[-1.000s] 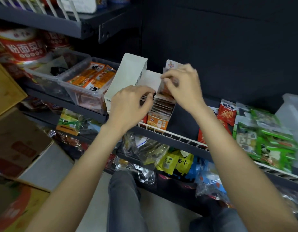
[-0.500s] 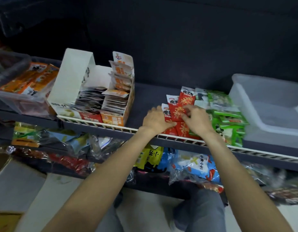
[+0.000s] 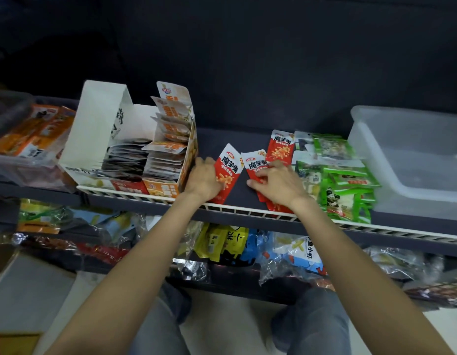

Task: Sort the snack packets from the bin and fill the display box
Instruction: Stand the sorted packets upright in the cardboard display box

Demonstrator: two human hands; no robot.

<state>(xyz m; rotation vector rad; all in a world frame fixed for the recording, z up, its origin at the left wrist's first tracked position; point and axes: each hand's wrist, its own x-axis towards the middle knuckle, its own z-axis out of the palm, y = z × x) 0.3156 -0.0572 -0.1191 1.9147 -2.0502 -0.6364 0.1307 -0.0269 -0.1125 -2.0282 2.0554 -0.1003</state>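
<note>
Red packets (image 3: 228, 166) under both hands (image 3: 241, 180)

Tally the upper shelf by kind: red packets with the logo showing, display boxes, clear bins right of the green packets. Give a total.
Red packets, logo showing: 3
Display box: 1
Clear bin: 1
Total: 5

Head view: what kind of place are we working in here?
Probably a small shop's snack aisle. A dark shelf with a white wire front rail holds a cardboard display box of packets, loose red packets and green packets; bagged snacks fill the shelf below.
</note>
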